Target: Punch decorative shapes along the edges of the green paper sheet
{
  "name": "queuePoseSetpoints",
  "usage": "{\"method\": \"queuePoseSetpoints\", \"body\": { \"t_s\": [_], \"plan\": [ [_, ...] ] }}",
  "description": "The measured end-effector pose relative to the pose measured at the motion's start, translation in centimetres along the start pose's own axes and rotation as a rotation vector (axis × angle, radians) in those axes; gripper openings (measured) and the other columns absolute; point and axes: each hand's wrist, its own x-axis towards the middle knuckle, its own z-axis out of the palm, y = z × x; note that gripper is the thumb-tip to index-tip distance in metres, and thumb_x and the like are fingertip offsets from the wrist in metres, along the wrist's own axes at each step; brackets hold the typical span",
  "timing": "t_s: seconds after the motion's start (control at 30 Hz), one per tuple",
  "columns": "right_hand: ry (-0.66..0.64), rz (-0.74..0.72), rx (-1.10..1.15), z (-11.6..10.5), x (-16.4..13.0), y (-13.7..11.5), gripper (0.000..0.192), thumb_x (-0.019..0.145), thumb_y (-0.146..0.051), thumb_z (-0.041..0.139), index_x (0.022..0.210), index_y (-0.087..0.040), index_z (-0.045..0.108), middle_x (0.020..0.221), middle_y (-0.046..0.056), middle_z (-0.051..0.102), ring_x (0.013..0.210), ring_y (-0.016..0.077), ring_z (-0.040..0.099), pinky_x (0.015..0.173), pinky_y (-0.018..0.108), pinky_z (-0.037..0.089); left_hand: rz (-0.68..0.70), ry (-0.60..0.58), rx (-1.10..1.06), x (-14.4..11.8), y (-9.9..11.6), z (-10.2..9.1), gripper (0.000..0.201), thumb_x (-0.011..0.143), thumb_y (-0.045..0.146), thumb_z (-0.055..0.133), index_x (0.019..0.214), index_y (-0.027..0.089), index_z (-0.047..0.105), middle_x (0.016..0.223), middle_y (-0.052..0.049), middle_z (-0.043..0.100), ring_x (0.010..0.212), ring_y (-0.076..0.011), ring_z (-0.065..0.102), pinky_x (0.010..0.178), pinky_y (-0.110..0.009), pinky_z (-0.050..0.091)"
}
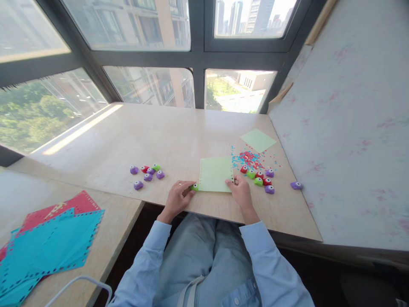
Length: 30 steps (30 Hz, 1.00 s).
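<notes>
One green punch (194,187) sits in the fingers of the left hand (179,197), at the lower left corner of a green sheet (215,174); the right hand (241,192) pinches the sheet's right edge. More punches (258,182) lie either side on the counter (179,136), confetti (249,159) and a second sheet (258,140) beyond the right hand.

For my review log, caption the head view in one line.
Left hand holding a green one-eyed piece at the left edge of a pale green sheet, right hand gripping its right edge.

The left hand (179,198) partly hides a green object (195,187), perhaps a punch.
</notes>
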Motion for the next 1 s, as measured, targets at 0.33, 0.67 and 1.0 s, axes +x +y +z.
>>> {"method": "queuePoseSetpoints", "body": {
  "t_s": [0.33,0.67,1.0],
  "plan": [
    [-0.034,-0.024,0.023,0.0,-0.2,0.3,0.023,0.079,-0.04,0.063,0.088,-0.019,0.066,0.072,0.002,0.065,0.071,0.0196,0.059,0.065,0.027,0.045,-0.048,-0.009,-0.017,0.0,0.0,0.0,0.027,0.087,0.023,0.066,0.113,0.024,0.071,0.106,-0.006,0.074,0.098,-0.0209,0.067,0.086,-0.036,0.057],
    [-0.013,-0.05,0.02,0.7,0.3,0.2,0.022,0.079,-0.038,0.061,0.087,-0.018,0.065,0.074,0.002,0.067,0.071,0.0197,0.059,0.067,0.029,0.046,-0.048,-0.029,-0.009,0.0,0.1,-0.2,0.029,0.087,0.023,0.068,0.116,0.026,0.071,0.106,-0.006,0.073,0.099,-0.0213,0.067,0.09,-0.039,0.057],
    [-0.04,-0.067,0.021,1.4,0.6,-0.5,0.02,0.08,-0.037,0.059,0.085,-0.019,0.064,0.078,0.003,0.068,0.071,0.0191,0.06,0.069,0.03,0.047,0.028,-0.021,0.071,0.2,0.3,-0.2,0.031,0.088,0.023,0.068,0.119,0.024,0.068,0.12,-0.007,0.071,0.112,-0.0234,0.064,0.099,-0.044,0.051]
  ]
}}
